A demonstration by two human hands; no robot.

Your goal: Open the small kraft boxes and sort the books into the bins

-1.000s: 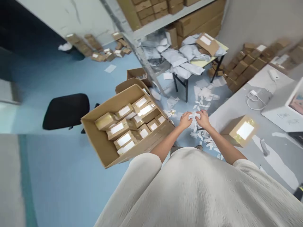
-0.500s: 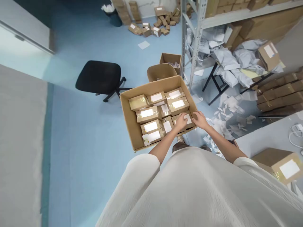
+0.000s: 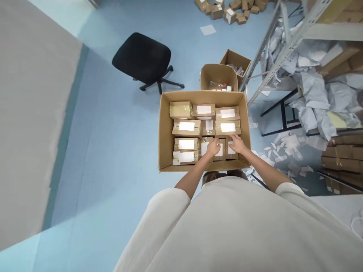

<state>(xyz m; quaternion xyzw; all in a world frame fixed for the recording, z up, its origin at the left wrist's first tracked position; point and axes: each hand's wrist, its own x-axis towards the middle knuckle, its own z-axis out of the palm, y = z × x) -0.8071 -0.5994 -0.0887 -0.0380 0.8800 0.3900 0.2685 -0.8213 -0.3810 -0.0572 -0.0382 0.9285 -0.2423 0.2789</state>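
Fingers curled but parted, the left hand (image 3: 213, 147) and right hand (image 3: 237, 144) flank a small, white-labelled brown cardboard box (image 3: 219, 156) in the big open brown cardboard carton (image 3: 163, 132), contact unclear; it looks stiff, best held by opposite sides.

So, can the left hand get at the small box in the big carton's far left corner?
Likely yes: the left hand is over the big carton, which is open on top, and nothing lies on the corner box. Only other small boxes sit between.
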